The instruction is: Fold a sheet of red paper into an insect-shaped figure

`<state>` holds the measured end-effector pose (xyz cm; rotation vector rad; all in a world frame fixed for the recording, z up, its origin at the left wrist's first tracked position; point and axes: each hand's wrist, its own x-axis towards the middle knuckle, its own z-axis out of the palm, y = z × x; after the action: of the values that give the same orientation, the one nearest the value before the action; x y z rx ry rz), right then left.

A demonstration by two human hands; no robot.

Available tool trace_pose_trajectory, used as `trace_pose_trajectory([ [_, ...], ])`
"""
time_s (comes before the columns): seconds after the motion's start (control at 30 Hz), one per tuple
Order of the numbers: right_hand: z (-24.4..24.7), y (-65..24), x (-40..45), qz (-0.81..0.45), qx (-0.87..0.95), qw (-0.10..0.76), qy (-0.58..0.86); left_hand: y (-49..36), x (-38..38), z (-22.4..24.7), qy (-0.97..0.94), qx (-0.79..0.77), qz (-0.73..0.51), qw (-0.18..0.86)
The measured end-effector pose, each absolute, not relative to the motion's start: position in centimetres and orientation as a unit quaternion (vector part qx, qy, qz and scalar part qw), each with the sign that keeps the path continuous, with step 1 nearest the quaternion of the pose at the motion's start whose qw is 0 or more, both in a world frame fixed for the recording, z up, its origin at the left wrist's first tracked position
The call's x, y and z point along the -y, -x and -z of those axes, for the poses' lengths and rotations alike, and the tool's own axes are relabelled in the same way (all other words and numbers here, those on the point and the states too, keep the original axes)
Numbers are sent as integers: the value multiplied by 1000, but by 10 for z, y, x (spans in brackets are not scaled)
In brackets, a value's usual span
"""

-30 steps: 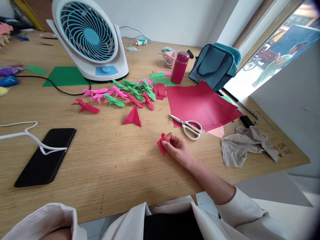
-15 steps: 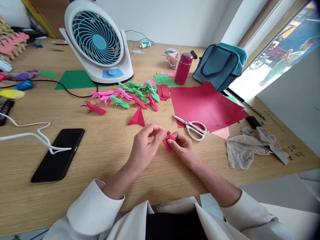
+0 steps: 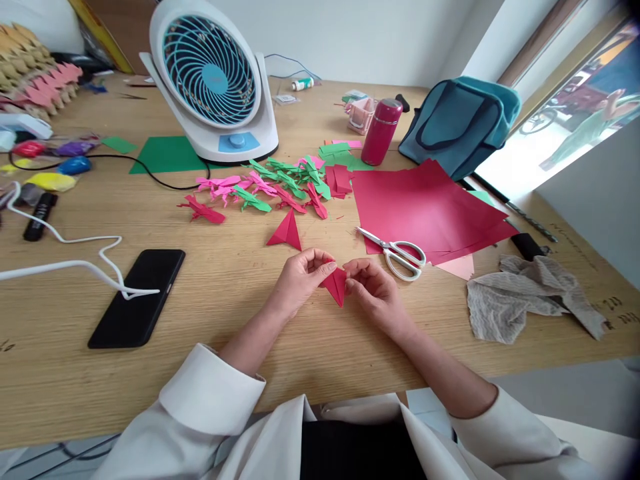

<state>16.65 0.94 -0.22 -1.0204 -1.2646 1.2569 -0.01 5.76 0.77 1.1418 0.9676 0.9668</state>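
Note:
A small folded red paper (image 3: 336, 288) with a point toward me is held just above the table. My left hand (image 3: 306, 275) pinches its upper left edge between thumb and fingers. At its right edge, my right hand (image 3: 376, 292) is closed, thumb and fingertips on the paper. Just beyond my left hand lies another folded red paper (image 3: 286, 231), triangular. Scissors (image 3: 393, 253) with white handles lie a little beyond my right hand. Several folded paper figures in green (image 3: 287, 180), pink (image 3: 220, 185) and red (image 3: 203, 209) lie in a group farther back.
Red paper sheets (image 3: 425, 207) are spread at the right, near a red flask (image 3: 381, 132) and a blue bag (image 3: 460, 127). A white fan (image 3: 213, 77) stands behind. The phone (image 3: 140, 300) with white cable lies left, a crumpled grey cloth (image 3: 530, 293) right.
My left hand has gone from beside the folded paper to gripping its left edge. My right hand has shifted to the right edge, and the paper now shows a plain face. The view has shifted left.

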Motion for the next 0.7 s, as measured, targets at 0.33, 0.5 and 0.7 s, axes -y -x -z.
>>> trace_pose_trajectory([
  [0.33, 4, -168, -8, -483, 600, 462, 440, 0, -57, -10, -635, -414, -423, 495],
  [0.5, 0, -170, -6, -464, 622, 445, 447, 1, -56, -10, -656, -423, -415, 468],
  [0.7, 0, -172, -6, -324, 715, 419, 456, -1, -53, -5, -654, -434, -409, 466],
])
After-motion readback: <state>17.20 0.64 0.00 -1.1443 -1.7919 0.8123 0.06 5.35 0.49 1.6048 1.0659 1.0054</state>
